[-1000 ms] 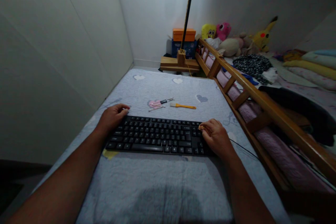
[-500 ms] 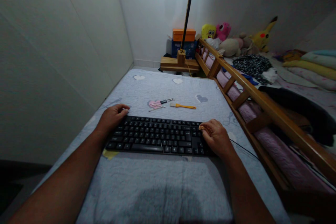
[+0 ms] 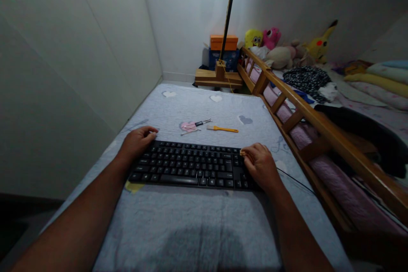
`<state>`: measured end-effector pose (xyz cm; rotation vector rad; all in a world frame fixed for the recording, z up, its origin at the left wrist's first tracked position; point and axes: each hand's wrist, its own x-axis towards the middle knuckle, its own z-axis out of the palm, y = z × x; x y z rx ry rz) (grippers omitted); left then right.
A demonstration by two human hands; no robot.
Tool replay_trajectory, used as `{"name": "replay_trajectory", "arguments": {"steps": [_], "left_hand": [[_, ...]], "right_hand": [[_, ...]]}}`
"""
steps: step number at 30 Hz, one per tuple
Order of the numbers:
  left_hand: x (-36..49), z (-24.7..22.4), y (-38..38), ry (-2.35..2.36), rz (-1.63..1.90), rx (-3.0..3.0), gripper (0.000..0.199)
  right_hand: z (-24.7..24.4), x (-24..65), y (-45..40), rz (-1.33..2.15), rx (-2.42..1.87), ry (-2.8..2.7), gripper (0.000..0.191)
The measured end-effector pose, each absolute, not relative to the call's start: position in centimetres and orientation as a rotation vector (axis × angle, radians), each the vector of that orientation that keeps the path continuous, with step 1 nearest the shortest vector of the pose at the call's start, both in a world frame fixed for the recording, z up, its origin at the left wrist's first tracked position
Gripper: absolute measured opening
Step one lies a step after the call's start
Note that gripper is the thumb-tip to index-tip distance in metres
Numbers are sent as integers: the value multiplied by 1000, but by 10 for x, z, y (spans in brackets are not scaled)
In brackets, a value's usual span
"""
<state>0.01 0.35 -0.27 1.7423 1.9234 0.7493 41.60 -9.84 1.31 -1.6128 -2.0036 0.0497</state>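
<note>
Clock positions are read from the keyboard centre, with 12 o'clock away from the person. At 9 to 11 o'clock, a pale panelled surface bounds the cover's left edge. The left hand is at the keyboard's upper-left corner, fingers curled, thumb near the index finger; whether the tips grip anything cannot be told. The keyboard lies flat, its long edges running 9 to 3 o'clock; cover extends beyond both. At 12 o'clock are thin tools, apart from its far edge; at 1 o'clock lies a yellow-handled brush. At 3 o'clock, the right hand pinches a small tan piece over the keyboard's right section. A cable runs toward 4 o'clock. A wooden rail borders the right side. Surface: pale blue patterned cover. Room: wooden stand at 12 to 1 o'clock, plush toys near 1 to 2 o'clock.
</note>
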Motion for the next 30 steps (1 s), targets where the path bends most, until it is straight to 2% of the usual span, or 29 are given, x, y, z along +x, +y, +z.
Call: {"name": "replay_trajectory", "arguments": {"steps": [16,30], "left_hand": [[-2,-1,2,1884,778,1785,43],[-3,-1,1,1874,762,1794,45]], "right_hand": [[18,375,-79,6,-1579,-2198,18],[15,406,-86,-98,-1721,-2151,20]]}}
